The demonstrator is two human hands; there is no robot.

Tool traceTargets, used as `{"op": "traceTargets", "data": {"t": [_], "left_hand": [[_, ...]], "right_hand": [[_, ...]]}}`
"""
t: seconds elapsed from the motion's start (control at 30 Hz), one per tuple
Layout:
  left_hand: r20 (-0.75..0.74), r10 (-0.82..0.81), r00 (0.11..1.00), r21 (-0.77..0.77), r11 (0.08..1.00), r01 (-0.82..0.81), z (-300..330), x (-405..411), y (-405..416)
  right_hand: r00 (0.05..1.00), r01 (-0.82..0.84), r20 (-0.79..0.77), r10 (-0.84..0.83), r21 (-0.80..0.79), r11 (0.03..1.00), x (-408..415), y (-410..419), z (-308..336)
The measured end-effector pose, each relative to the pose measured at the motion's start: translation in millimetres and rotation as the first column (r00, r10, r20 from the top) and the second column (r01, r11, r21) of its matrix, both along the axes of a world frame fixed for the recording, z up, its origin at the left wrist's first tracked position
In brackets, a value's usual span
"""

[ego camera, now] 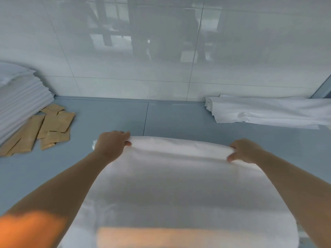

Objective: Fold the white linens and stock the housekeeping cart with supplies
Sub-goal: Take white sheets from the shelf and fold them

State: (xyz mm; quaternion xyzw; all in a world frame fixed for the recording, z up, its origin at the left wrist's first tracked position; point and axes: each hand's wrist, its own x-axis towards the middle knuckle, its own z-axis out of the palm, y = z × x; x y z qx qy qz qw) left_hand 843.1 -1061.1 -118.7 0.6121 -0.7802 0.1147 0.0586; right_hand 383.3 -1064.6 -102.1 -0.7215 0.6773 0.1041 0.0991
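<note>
a folding step of the linen task is shown; the housekeeping cart is not in view. the far edge of a white linen (170, 185) is gripped at its two corners, the left hand (112, 144) with fingers curled over the left corner and thumb beneath, the right hand (244, 151) pinching the right corner. the hands are held well apart, with the edge stretched between them, and the rest of the cloth is spread from the hands back toward the body over the grey-blue table (170, 119). the next move is judged to call for both corners being carried together and level, so that the edges are laid square and no crease is trapped. beyond and to the left of the left hand, a stack of folded linens (21, 101) is seen beside brown paper packets (52, 126). beyond the right hand, an unfolded white sheet (265, 111) is laid against the tiled wall (125, 51).
</note>
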Motion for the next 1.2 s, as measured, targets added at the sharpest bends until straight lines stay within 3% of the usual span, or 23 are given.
{"op": "traceTargets", "data": {"t": [0.13,0.3,0.43,0.6,0.7,0.8,0.87,0.93,1.0,1.13,1.2], "left_hand": [[-0.044,0.031,0.999,0.0,1.0,-0.031,32,3,49],[-0.107,0.071,0.992,-0.037,0.997,-0.075,88,16,116],[-0.214,0.147,0.966,0.041,0.989,-0.142,126,28,178],[-0.171,0.016,0.985,-0.165,0.985,-0.045,171,42,262],[-0.253,-0.002,0.967,-0.31,0.947,-0.079,205,51,290],[-0.351,-0.003,0.937,-0.42,0.894,-0.155,208,54,327],[-0.345,0.064,0.937,-0.296,0.94,-0.173,192,54,348],[-0.262,0.1,0.96,-0.192,0.969,-0.153,182,60,356],[-0.283,0.069,0.957,-0.247,0.959,-0.142,185,68,359],[-0.289,-0.067,0.955,-0.455,0.887,-0.076,194,79,368],[-0.246,-0.064,0.967,-0.414,0.909,-0.045,193,80,367]], "right_hand": [[0.998,0.047,-0.025,-0.053,-0.186,0.981,-6,61,19],[0.997,0.076,0.02,-0.075,-0.446,0.892,5,145,69],[0.991,0.118,-0.006,-0.133,-0.42,0.9,15,212,128],[0.995,0.1,0.072,-0.074,-0.48,0.871,33,295,175],[0.995,0.077,0.098,-0.017,-0.654,0.752,41,322,206],[0.98,0.188,0.191,-0.06,-0.782,0.594,53,353,201],[0.974,0.215,0.204,-0.102,-0.671,0.71,69,369,184],[0.991,0.132,0.08,-0.105,-0.515,0.847,75,372,172],[0.994,0.104,0.085,-0.069,-0.546,0.831,75,369,174],[0.982,0.183,0.172,-0.084,-0.716,0.673,72,372,167],[0.992,0.123,0.107,-0.068,-0.677,0.726,78,368,164]]}}
